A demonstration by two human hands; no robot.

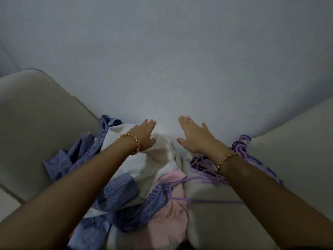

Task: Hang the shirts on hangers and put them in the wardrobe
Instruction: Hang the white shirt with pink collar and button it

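Note:
A heap of shirts lies on a beige sofa: a white shirt on top, blue checked shirts around it and a pink one nearer me. My left hand reaches out with straight fingers and rests on the white shirt's far edge. My right hand stretches flat beside it, fingers spread, holding nothing. Several purple hangers lie piled under and behind my right wrist. One purple hanger lies across the pink shirt.
A pale blue-grey wall fills the view straight ahead, close behind the sofa. Beige sofa cushions rise on the left and on the right. The wardrobe is not in view.

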